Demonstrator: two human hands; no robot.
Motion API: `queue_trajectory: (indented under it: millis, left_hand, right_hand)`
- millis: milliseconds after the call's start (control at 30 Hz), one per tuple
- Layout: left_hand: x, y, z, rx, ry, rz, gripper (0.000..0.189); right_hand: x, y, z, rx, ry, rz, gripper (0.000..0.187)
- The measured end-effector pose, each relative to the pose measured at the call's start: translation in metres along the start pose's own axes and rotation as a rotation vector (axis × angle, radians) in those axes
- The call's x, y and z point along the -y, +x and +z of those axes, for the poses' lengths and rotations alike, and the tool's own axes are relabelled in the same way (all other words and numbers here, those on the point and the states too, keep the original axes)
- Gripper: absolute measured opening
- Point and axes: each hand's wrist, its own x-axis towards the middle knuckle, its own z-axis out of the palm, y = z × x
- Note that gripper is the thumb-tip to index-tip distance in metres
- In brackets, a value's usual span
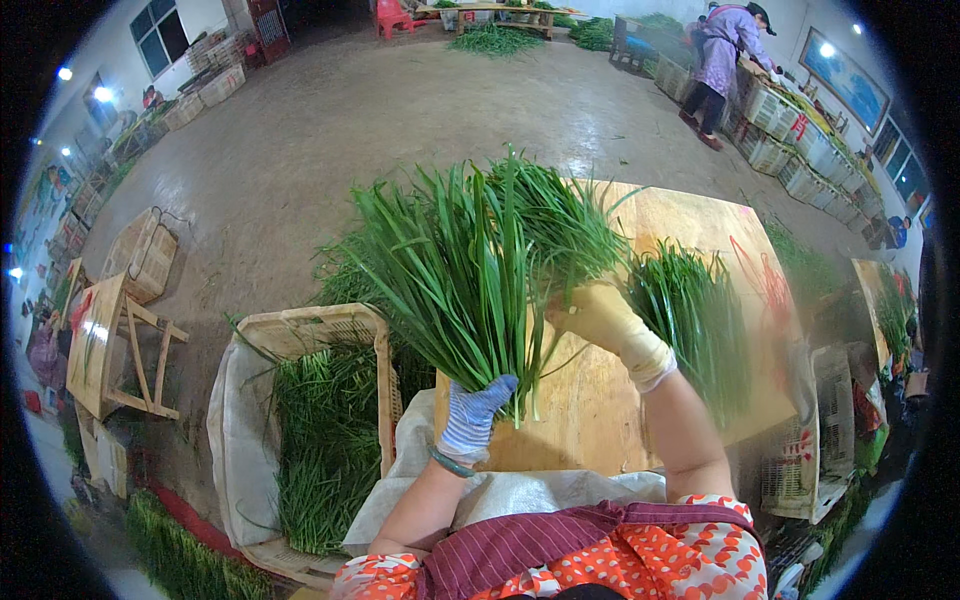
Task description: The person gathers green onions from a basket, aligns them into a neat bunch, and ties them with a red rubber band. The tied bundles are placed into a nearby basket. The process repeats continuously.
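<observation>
My left hand (478, 415), in a blue-and-white striped glove, grips a bunch of long green leaves, probably garlic chives (469, 277), near the stem ends. The leaves fan up and away from me, above the left side of a wooden tabletop (592, 412). My right hand (604, 319), in a pale yellow glove, is just right of the bunch, by the near edge of a loose leaf pile (562, 217). Its fingertips are partly hidden among thin strands, so their grip is unclear. Right of that hand, a neater row of leaves (686, 322) lies on the tabletop.
A plastic crate (319, 324) with a white liner and more leaves stands left of the table. Another crate (791, 469) sits at the right. Beyond the concrete floor (337, 97), a person (716, 64) stands beside stacked crates (776, 109). A wooden table (97, 345) stands at far left.
</observation>
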Motion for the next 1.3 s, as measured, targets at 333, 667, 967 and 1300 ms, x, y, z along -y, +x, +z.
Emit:
queue_trajectory:
  millis: [333,667,967,1300]
  left_hand:
    - [-0.005,-0.012,-0.02,-0.002,-0.045,-0.004,0.031]
    - [-0.025,-0.032,-0.011,-0.051,-0.065,-0.089,0.046]
    - [-0.029,-0.031,-0.005,-0.016,-0.023,-0.121,0.051]
    - [-0.032,-0.031,-0.001,-0.005,-0.021,-0.075,0.051]
  right_hand:
    - [-0.018,-0.006,0.023,0.419,-0.481,0.001,0.047]
    - [0.082,-0.015,-0.065,-0.718,-0.106,-0.743,0.032]
    - [0.159,0.047,-0.042,-0.388,-0.418,-0.779,0.025]
    - [0.148,0.089,-0.03,-0.742,-0.878,-0.724,0.005]
